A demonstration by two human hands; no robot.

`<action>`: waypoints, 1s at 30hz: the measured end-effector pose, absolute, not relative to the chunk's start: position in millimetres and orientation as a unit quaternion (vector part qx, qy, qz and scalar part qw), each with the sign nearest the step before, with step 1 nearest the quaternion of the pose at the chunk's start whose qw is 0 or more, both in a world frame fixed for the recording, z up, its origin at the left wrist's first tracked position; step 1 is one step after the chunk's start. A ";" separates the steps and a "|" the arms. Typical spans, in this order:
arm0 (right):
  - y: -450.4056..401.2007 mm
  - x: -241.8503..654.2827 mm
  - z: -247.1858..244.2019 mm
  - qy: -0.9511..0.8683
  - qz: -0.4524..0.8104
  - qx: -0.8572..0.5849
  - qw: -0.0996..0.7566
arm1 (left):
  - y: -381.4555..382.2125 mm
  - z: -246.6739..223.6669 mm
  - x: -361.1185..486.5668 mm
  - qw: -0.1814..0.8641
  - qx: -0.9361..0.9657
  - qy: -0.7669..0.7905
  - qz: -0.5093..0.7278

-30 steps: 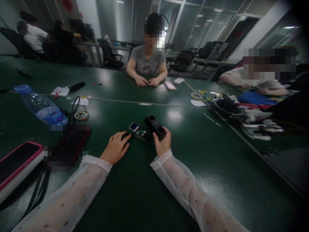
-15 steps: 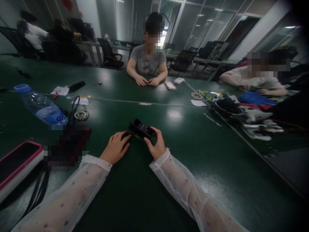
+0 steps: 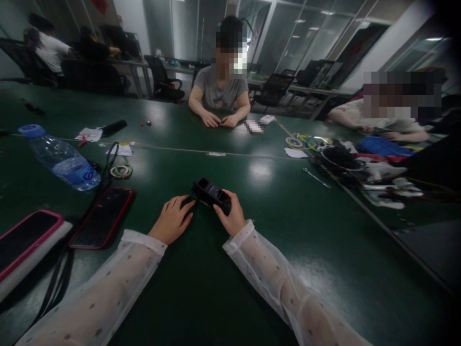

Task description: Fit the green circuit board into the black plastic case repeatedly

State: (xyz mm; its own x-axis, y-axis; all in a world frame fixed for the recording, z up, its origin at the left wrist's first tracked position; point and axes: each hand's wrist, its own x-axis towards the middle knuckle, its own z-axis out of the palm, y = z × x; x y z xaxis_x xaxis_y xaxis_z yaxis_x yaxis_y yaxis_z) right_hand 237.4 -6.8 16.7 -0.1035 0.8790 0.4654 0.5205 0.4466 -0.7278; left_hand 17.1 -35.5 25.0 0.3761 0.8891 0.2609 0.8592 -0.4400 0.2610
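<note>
A small black box-shaped device (image 3: 210, 191) is at the middle of the green table (image 3: 273, 206), tilted a little. My right hand (image 3: 232, 214) grips its right end between thumb and fingers. My left hand (image 3: 173, 218) rests on the table at the device's left end, fingers apart, with the fingertips close to its lower left corner; whether they touch it is hard to tell. Both forearms are in sheer white dotted sleeves.
On the left are a water bottle (image 3: 68, 166), a red-edged phone (image 3: 103, 218), a pink-framed phone (image 3: 30, 235) and a bracelet (image 3: 121, 171). A wrench (image 3: 316, 178) and piled cables (image 3: 340, 158) lie right. A person (image 3: 219, 91) sits opposite, another (image 3: 382, 113) at right.
My right hand and the device have shifted very slightly, the device's side edge now showing less. My left hand looks the same.
</note>
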 end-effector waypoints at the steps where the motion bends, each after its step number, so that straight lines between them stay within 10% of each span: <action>1: -6.3 237.7 15.9 -0.721 0.198 -0.489 0.450 | -35.4 24.9 17.2 0.040 0.829 0.528 0.182; 30: -1.0 240.8 7.2 -0.737 0.193 -0.503 0.407 | -34.1 24.6 17.3 0.043 0.826 0.533 0.178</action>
